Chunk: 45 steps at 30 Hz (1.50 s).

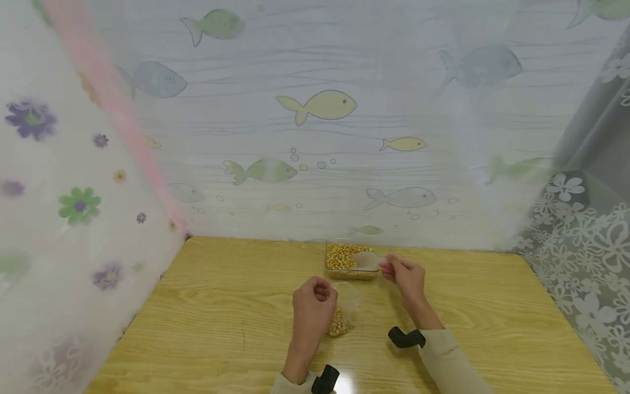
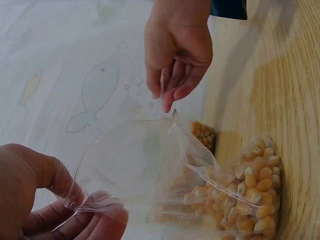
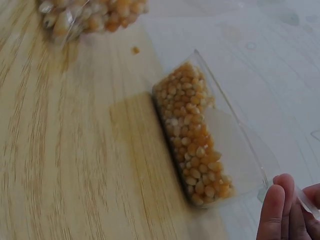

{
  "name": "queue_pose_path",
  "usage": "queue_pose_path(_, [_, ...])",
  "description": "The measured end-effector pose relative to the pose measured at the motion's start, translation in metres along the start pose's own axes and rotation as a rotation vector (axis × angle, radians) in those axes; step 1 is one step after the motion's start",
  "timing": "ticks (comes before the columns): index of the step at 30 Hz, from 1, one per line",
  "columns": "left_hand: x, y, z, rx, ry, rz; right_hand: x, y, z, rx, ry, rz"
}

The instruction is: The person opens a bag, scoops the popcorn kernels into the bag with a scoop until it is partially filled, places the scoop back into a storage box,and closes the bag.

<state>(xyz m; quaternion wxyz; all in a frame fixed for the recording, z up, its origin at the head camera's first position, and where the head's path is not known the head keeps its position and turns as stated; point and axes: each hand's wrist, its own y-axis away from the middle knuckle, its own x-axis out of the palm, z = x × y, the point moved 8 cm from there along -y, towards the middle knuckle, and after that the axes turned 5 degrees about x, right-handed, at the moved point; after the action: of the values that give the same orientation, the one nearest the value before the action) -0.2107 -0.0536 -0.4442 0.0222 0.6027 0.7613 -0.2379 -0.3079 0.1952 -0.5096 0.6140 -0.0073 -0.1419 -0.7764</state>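
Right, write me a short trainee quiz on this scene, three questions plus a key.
1. What does the left hand pinch?
2. True or false: the right hand holds a scoop whose blade is inside the container.
3. The container holds: A) rice; B) corn kernels; C) red beans.

Key: 1. The edge of a clear bag. 2. True. 3. B.

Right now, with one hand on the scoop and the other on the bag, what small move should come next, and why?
Probably the right hand should lift some corn with the scoop: its blade rests among the kernels, while the left hand holds the partly filled bag open nearby.
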Motion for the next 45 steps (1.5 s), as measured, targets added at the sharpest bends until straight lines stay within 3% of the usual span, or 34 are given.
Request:
queue_pose_path(6, [0.002,0.000,0.000,0.003,0.016,0.006,-0.003,-0.004,-0.012,0.140,-0.096,0.009])
queue_pose_path(11, [0.003,0.000,0.000,0.004,0.016,0.008,-0.005,-0.004,-0.015,0.191,-0.170,0.010])
queue_pose_path(24, [0.001,0.001,-0.001,-0.017,0.011,0.019,-0.003,0.007,-0.010,0.115,-0.269,-0.028])
queue_pose_path(35, [-0.002,0.002,-0.001,-0.009,0.008,0.009,0.008,0.013,-0.014,0.281,-0.397,0.079])
queue_pose_path(45, [-0.002,-0.001,-0.002,0.007,0.008,0.004,0.016,0.016,-0.007,0.342,-0.503,0.155])
